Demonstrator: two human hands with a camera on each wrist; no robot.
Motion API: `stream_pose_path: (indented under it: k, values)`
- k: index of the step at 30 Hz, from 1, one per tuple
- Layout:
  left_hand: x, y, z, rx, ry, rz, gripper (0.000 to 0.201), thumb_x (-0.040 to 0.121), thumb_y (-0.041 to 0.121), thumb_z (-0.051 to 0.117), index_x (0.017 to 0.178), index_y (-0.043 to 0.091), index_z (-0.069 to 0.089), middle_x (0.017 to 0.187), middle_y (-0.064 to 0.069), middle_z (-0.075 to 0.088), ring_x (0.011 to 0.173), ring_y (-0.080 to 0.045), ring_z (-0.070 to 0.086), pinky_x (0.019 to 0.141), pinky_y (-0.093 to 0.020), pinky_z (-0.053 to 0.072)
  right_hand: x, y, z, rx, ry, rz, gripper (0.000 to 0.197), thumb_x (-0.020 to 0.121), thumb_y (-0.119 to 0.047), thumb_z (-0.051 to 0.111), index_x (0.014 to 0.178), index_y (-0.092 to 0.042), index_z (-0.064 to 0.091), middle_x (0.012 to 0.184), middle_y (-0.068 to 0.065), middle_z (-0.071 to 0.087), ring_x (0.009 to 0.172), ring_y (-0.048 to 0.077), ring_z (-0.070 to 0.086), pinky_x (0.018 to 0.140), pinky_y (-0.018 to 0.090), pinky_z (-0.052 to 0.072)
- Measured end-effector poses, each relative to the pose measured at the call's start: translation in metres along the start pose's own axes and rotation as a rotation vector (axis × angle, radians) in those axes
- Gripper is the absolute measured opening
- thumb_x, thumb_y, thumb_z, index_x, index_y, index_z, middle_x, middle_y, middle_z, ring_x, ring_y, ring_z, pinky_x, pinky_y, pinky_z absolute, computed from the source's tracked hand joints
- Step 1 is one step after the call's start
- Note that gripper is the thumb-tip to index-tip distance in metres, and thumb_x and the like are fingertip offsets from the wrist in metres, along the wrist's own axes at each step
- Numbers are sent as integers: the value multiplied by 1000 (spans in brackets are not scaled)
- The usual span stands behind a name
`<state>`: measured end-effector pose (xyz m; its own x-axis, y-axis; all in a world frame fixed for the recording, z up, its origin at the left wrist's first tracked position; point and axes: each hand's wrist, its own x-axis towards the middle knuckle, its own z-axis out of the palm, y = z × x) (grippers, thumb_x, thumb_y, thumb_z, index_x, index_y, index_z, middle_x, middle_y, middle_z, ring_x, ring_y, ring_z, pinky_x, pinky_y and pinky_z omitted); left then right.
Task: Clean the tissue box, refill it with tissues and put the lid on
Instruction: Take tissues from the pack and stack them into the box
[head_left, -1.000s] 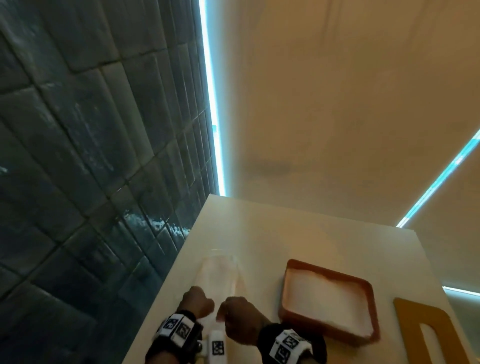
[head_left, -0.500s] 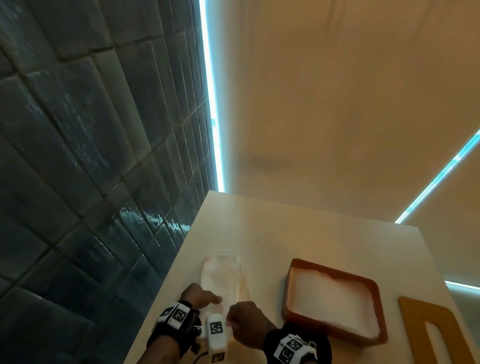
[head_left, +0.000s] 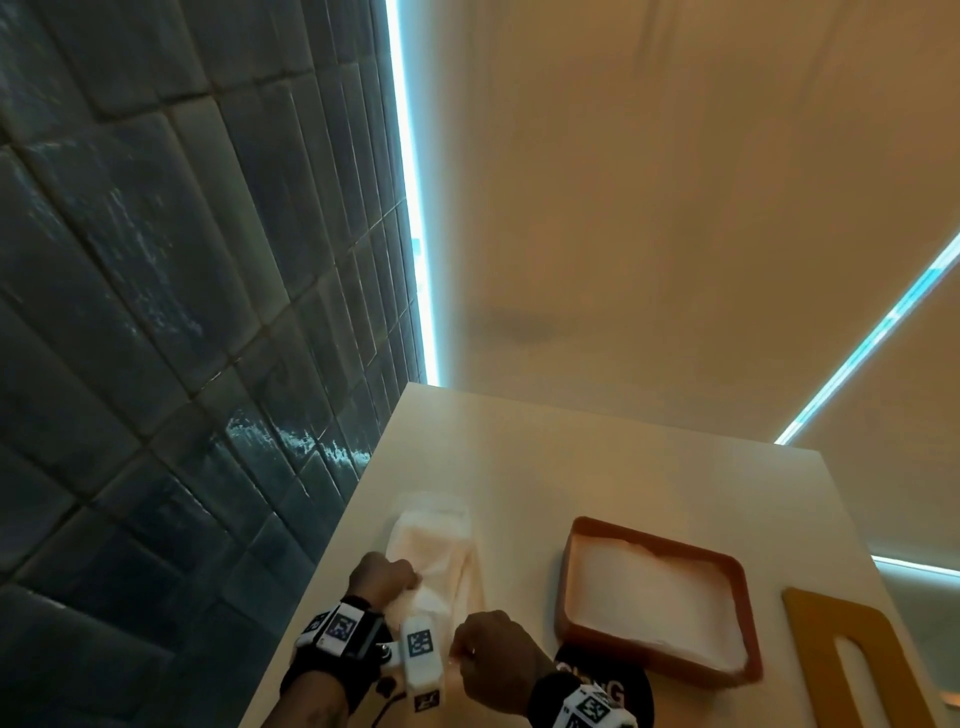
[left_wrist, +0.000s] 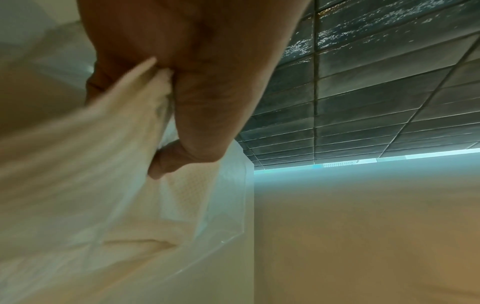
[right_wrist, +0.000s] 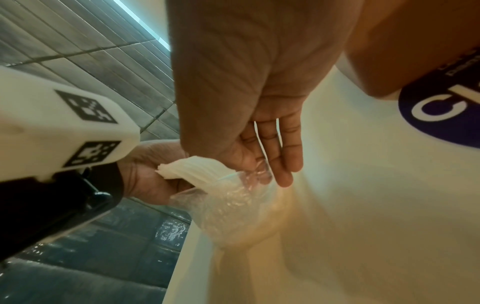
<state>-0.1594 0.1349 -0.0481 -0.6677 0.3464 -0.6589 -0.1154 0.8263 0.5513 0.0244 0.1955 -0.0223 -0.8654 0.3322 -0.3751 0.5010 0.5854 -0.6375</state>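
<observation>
A clear plastic wrapper (head_left: 441, 525) with a stack of white tissues (head_left: 431, 556) lies on the left of the white table (head_left: 571, 457). My left hand (head_left: 402, 579) grips the near end of the tissue stack (left_wrist: 124, 144), thumb under it. My right hand (head_left: 462, 652) pinches the wrapper's open edge (right_wrist: 233, 197) between thumb and forefinger, with the other fingers straight. The brown tissue box (head_left: 565, 587) stands to the right, open, with white tissues (head_left: 654, 597) inside. Its tan lid (head_left: 810, 639) with a long slot lies flat at the far right.
A dark tiled wall (head_left: 182, 312) runs close along the table's left edge. A black round disc with white letters (head_left: 613, 686) lies by my right wrist, in front of the box. The table's far half is bare.
My left hand reached into the wrapper's mouth and now grips the tissue stack. My right hand drew back toward me with the wrapper's edge.
</observation>
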Motion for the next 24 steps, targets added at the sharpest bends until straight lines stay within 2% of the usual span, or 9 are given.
stream_pose_path:
  k: [3, 6, 9, 11, 13, 15, 19, 21, 24]
  values:
    - [-3, 1, 6, 90, 27, -9, 51, 70, 23, 66, 112, -6, 61, 115, -24, 64, 105, -37, 60, 89, -36, 51, -1, 1, 0, -8, -14, 25, 24, 86, -14, 53, 101, -9, 71, 113, 11, 67, 106, 25, 61, 93, 33, 49]
    - [-9, 3, 14, 207, 114, -25, 48, 75, 26, 63, 115, 0, 59, 127, -24, 53, 114, -40, 51, 94, -36, 46, 2, 1, 1, -28, -26, 33, 19, 87, -14, 55, 95, -4, 69, 106, 15, 69, 88, 23, 62, 76, 28, 44]
    - [-14, 6, 18, 263, 133, -9, 47, 78, 25, 61, 119, 3, 56, 131, -23, 47, 119, -39, 47, 97, -38, 43, 7, 4, 6, -41, -32, 84, 22, 88, -19, 55, 89, 0, 67, 100, 21, 67, 75, 17, 51, 68, 25, 37]
    - [-13, 7, 18, 253, 98, 9, 48, 75, 27, 63, 117, 4, 59, 126, -20, 57, 114, -35, 55, 94, -36, 48, 10, 5, 8, -36, -59, 126, 24, 87, -21, 55, 90, -1, 66, 102, 21, 67, 78, 21, 58, 66, 25, 45]
    - [-12, 5, 17, 223, 39, 12, 49, 72, 30, 67, 114, 4, 62, 118, -17, 65, 107, -33, 61, 89, -34, 52, 12, 5, 10, -28, -74, 185, 26, 85, -23, 54, 97, -3, 64, 108, 19, 65, 94, 29, 64, 81, 31, 53]
    - [-11, 2, 17, 183, -20, -1, 53, 69, 32, 71, 113, 3, 64, 114, -16, 68, 103, -32, 63, 89, -34, 53, 13, 5, 10, -18, -81, 223, 30, 83, -24, 53, 103, -4, 62, 113, 17, 63, 104, 31, 61, 89, 33, 50]
    - [-7, -3, 19, 74, -102, 14, 58, 53, 30, 71, 105, 5, 68, 103, -15, 71, 95, -31, 65, 89, -39, 55, 14, 2, 9, 32, -89, 205, 29, 84, -18, 52, 104, -1, 64, 113, 17, 65, 106, 31, 60, 83, 27, 45]
    - [-10, -1, 17, 34, -132, 2, 56, 51, 23, 74, 103, 4, 68, 99, -15, 72, 92, -31, 66, 89, -41, 55, 15, 0, 8, 48, -86, 181, 25, 86, -13, 54, 102, -1, 68, 110, 15, 69, 104, 28, 63, 80, 21, 42]
    - [-7, -1, 14, -33, -164, -69, 60, 53, 17, 81, 107, -2, 62, 100, -19, 71, 90, -34, 67, 90, -44, 56, 13, -4, 6, 98, -63, 162, 24, 86, -11, 55, 102, -2, 71, 108, 13, 71, 103, 26, 64, 82, 21, 44]
